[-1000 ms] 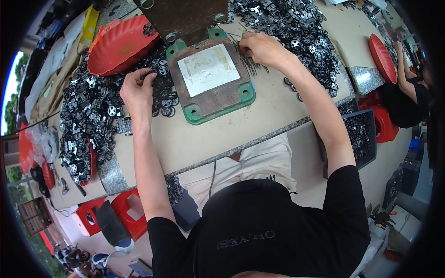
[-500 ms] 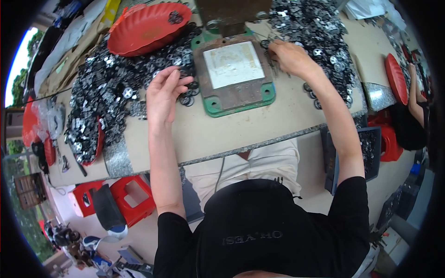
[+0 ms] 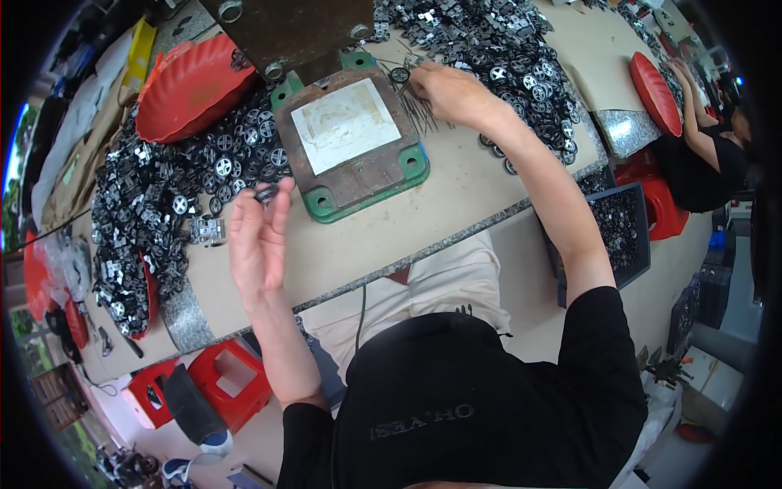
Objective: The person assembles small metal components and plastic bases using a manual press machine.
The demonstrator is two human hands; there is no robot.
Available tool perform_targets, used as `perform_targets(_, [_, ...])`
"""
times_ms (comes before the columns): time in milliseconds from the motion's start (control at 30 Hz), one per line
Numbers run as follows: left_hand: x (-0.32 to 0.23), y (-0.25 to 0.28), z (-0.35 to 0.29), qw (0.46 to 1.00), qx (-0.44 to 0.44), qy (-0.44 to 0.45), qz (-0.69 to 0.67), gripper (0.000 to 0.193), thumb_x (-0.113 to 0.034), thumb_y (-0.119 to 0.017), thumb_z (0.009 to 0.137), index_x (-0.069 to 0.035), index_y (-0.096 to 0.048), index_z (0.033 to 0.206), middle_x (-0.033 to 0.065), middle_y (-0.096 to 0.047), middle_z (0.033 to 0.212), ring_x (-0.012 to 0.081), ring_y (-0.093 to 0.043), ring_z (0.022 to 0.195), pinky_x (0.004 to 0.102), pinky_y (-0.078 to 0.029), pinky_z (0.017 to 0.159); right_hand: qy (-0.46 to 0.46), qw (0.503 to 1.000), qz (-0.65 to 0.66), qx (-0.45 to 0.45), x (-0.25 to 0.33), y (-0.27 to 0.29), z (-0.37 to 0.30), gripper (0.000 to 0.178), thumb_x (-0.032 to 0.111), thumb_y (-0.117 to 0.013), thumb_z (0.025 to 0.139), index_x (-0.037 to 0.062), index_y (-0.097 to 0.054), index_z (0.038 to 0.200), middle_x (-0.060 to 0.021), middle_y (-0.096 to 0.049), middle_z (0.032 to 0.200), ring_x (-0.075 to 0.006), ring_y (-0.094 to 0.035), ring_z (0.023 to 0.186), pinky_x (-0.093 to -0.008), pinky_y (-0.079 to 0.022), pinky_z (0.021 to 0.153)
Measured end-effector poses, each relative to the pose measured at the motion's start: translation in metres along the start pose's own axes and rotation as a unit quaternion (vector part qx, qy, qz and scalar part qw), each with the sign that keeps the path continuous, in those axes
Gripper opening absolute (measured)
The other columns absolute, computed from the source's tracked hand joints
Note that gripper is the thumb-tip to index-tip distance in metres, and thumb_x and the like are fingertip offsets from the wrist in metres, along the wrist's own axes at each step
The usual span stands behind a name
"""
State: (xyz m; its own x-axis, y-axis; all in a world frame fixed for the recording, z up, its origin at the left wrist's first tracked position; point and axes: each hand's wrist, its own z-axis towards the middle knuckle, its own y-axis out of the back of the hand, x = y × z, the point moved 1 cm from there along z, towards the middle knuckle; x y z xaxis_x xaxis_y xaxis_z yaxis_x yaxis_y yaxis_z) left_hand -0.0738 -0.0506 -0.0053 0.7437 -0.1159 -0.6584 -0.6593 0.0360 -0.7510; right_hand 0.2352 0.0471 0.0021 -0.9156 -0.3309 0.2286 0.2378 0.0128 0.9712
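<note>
My left hand (image 3: 259, 244) is raised above the bench, left of the press plate. Thumb and fingertips pinch a small black wheel (image 3: 266, 194). Across the plate, my right hand (image 3: 456, 96) reaches to a loose bunch of thin metal rods (image 3: 420, 114). Its fingers are drawn together at the rods, and whatever is between the fingertips is hidden. Another small wheel (image 3: 399, 75) lies beside those fingertips. Between my hands is the green-edged press base (image 3: 366, 198), with a whitish sheet (image 3: 346, 126) on its top.
Heaps of wheels and small dark parts (image 3: 138, 220) spread left, with another heap (image 3: 529, 81) at right. A red scalloped tray (image 3: 191, 90) sits back left. The dark upper press block (image 3: 293, 33) overhangs the base. A bin (image 3: 619, 228) stands below right. Another person (image 3: 709, 155) works far right.
My left hand has come back from the wheel heap toward me, and a wheel now shows in its fingertips. My right hand stays by the rods. The whole view has shifted and turned.
</note>
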Motion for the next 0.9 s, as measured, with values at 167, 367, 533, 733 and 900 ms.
perform_targets(167, [0.030, -0.011, -0.032, 0.997, 0.039, 0.021, -0.060, 0.014, -0.018, -0.058, 0.087, -0.006, -0.060, 0.094, 0.0067, -0.057, 0.090, 0.0248, -0.055, 0.093, 0.0257, -0.046, 0.074, -0.009, 0.999, 0.042, 0.032, -0.001, 0.009, -0.015, 0.009, 0.007, -0.058, 0.076, 0.0032, -0.059, 0.084, -0.0108, -0.056, 0.089, -0.0291, -0.057, 0.086, -0.0378, -0.046, 0.075])
perform_targets(367, [0.057, -0.014, -0.050, 0.984, 0.054, 0.109, -0.129, 0.021, -0.022, -0.056, 0.087, -0.005, -0.059, 0.099, 0.0067, -0.059, 0.090, 0.0182, -0.058, 0.081, 0.0222, -0.043, 0.059, 0.068, 0.993, 0.084, 0.046, 0.002, 0.008, -0.030, 0.006, 0.003, -0.057, 0.075, 0.0018, -0.055, 0.080, -0.0105, -0.053, 0.086, -0.0295, -0.057, 0.084, -0.0383, -0.046, 0.073])
perform_targets(533, [0.072, -0.037, -0.058, 0.990, -0.049, 0.123, -0.040, 0.017, -0.012, -0.056, 0.088, -0.003, -0.057, 0.103, 0.0056, -0.060, 0.088, 0.0133, -0.058, 0.075, 0.0198, -0.044, 0.061, 0.101, 0.992, 0.045, 0.060, 0.000, 0.004, -0.033, 0.007, -0.001, -0.054, 0.074, 0.0010, -0.050, 0.079, -0.0114, -0.051, 0.084, -0.0312, -0.056, 0.081, -0.0393, -0.045, 0.068])
perform_targets(733, [0.078, -0.036, -0.058, 0.987, -0.037, 0.148, -0.049, 0.016, -0.006, -0.056, 0.087, -0.004, -0.057, 0.103, 0.0049, -0.060, 0.085, 0.0122, -0.056, 0.075, 0.0219, -0.045, 0.064, 0.107, 0.994, 0.032, -0.020, 0.014, 0.015, -0.046, 0.019, -0.004, -0.051, 0.072, 0.0010, -0.051, 0.090, -0.0122, -0.056, 0.089, -0.0317, -0.058, 0.083, -0.0377, -0.047, 0.067])
perform_targets(900, [0.088, -0.041, -0.055, 0.991, -0.013, 0.122, -0.057, 0.020, -0.007, -0.055, 0.088, -0.003, -0.057, 0.107, 0.0066, -0.060, 0.086, 0.0162, -0.061, 0.074, 0.0217, -0.050, 0.059, 0.031, 0.952, 0.295, -0.080, 0.057, 0.034, -0.074, 0.012, 0.003, -0.055, 0.083, 0.0000, -0.062, 0.093, -0.0089, -0.063, 0.084, -0.0155, -0.061, 0.074, -0.0255, -0.048, 0.064])
